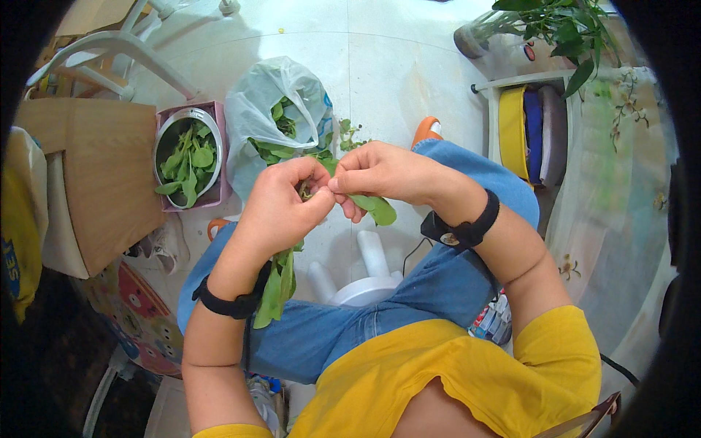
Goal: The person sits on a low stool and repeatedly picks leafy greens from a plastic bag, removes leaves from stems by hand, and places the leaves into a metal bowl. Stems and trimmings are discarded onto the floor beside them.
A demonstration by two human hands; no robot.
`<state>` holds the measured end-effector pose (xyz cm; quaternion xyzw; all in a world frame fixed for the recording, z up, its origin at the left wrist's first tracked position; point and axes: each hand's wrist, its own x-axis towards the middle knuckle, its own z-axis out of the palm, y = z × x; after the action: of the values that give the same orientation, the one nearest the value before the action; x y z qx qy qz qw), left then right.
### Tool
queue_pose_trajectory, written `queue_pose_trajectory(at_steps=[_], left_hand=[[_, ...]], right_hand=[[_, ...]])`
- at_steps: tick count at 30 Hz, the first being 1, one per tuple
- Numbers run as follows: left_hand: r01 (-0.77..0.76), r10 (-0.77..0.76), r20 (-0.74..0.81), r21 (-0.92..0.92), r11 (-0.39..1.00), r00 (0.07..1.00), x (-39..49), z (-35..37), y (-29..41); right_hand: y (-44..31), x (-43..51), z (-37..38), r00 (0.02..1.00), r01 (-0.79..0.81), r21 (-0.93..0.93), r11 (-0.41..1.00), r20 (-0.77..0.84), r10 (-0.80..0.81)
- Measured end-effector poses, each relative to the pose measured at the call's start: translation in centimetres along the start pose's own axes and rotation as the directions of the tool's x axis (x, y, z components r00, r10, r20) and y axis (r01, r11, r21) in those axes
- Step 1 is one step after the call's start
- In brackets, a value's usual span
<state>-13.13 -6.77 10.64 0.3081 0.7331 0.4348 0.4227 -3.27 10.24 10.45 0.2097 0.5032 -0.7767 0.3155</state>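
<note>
My left hand [287, 205] is shut on a bunch of leafy greens [278, 287], whose long leaves hang below the wrist. Against its fingertips, my right hand [378, 178] pinches a green leaf [378, 209] that sticks out beneath the fingers. The stems between the two hands are mostly hidden by the fingers. Just beyond the hands, a translucent plastic bag [246, 98] lies on the floor with more greens inside and at its mouth. Left of it, a round metal pot [160, 143] in a pink box [219, 186] holds picked leaves.
Small plant scraps [348, 137] lie on the white tiled floor [383, 71]. A cardboard box [109, 175] stands at left, near a white chair frame [137, 49]. On the right is a shelf [495, 120] with a yellow case [512, 131]; a leafy plant in a vase [471, 42] is above.
</note>
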Motion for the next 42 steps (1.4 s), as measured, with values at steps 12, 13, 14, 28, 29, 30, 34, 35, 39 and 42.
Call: queue_pose_trajectory(at_steps=[12, 13, 14, 28, 29, 30, 34, 35, 39, 42], left_hand=[[0.112, -0.119, 0.021, -0.535, 0.837, 0.993, 0.6, -0.3, -0.2], [0.15, -0.152, 0.046, -0.591, 0.793, 0.987, 0.7, -0.4, -0.1], [0.134, -0.162, 0.014, -0.633, 0.763, 0.987, 0.7, -0.5, -0.1], [-0.034, -0.146, -0.318, -0.498, 0.866, 0.937, 1.2, 0.6, -1.8], [-0.049, -0.135, -0.328, -0.496, 0.867, 0.935, 1.1, 0.8, -1.9], [-0.07, -0.118, -0.336, -0.497, 0.865, 0.934, 1.1, 0.9, -1.8], [-0.037, -0.159, -0.295, -0.562, 0.827, 0.942, 1.0, 1.1, -1.2], [0.0, -0.212, -0.253, -0.644, 0.765, 0.944, 0.9, 1.0, -1.0], [0.145, -0.291, -0.08, -0.722, 0.676, 0.953, 0.8, 0.0, -0.4], [0.134, -0.203, -0.049, -0.6, 0.789, 0.978, 0.8, -0.5, -0.2]], right_hand=[[-0.2, 0.7, 0.7, 0.973, 0.232, 0.178, 0.956, -0.048, -0.227], [-0.3, 0.8, 0.8, 0.967, 0.253, 0.17, 0.953, -0.051, -0.248], [-0.4, 0.8, 0.9, 0.968, 0.251, 0.157, 0.955, -0.073, -0.242], [0.4, 1.1, 1.9, 0.946, 0.221, -0.287, 0.932, -0.169, -0.277], [0.5, 1.2, 2.1, 0.934, 0.242, -0.357, 0.902, -0.164, -0.316], [0.6, 1.3, 2.2, 0.929, 0.227, -0.369, 0.901, -0.196, -0.314], [0.6, 0.9, 1.6, 0.892, 0.207, -0.547, 0.811, -0.236, -0.386], [0.5, 0.8, 1.5, 0.88, 0.198, -0.582, 0.789, -0.249, -0.405], [-0.1, 0.0, 1.0, 0.89, 0.153, -0.621, 0.769, -0.251, -0.38], [-0.6, -0.8, 0.5, 0.954, 0.137, -0.477, 0.868, -0.173, -0.245]])
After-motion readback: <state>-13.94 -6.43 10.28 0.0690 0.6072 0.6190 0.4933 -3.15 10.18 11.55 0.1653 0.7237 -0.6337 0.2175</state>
